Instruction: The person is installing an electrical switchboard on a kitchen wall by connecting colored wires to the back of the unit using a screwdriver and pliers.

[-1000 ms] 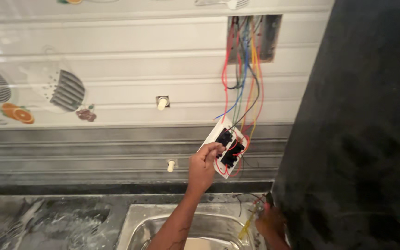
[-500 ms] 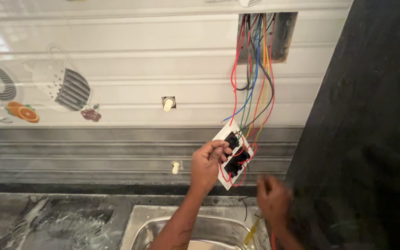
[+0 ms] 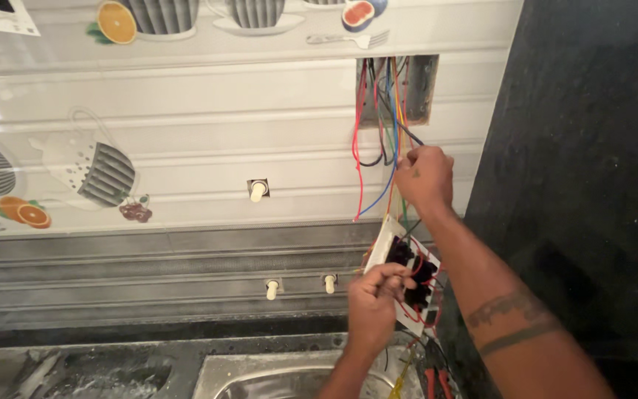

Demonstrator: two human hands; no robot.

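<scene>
Hanging below the wall box (image 3: 399, 89), the switch plate (image 3: 407, 277) is pinched by the left hand (image 3: 373, 299). Higher up, the right hand (image 3: 424, 177) squeezes the wires (image 3: 378, 140), which run straight down.

I am looking through the single head camera, which is facing a tiled kitchen wall (image 3: 186, 133) from close range and tilting slightly downward. It is taking in the open wall box (image 3: 416, 89) near the top and the steel sink (image 3: 260, 377) at the bottom edge.
</scene>
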